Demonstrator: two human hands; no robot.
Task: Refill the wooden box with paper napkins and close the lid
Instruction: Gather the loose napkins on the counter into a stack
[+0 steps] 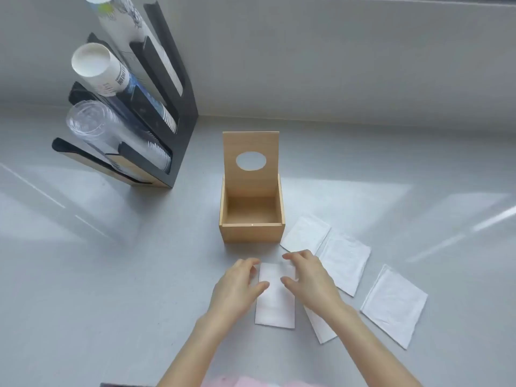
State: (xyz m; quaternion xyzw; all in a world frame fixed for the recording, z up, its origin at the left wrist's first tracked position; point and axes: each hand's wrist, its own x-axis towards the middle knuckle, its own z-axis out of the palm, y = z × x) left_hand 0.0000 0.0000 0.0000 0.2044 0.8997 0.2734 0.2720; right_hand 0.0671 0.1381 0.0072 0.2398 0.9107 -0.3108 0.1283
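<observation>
A light wooden box stands open and empty in the middle of the grey counter. Its lid, with an oval hole, stands upright at the back. In front of the box lies a white folded napkin. My left hand rests on its left edge and my right hand on its right edge, fingers spread over it. Whether either hand grips the napkin I cannot tell. Three more napkins lie to the right: one beside the box, one further right, one nearest the right. Another napkin shows under my right wrist.
A black cup dispenser stands at the back left, holding stacks of paper cups and clear plastic cups. A grey wall runs behind the counter. Something pink shows at the bottom edge.
</observation>
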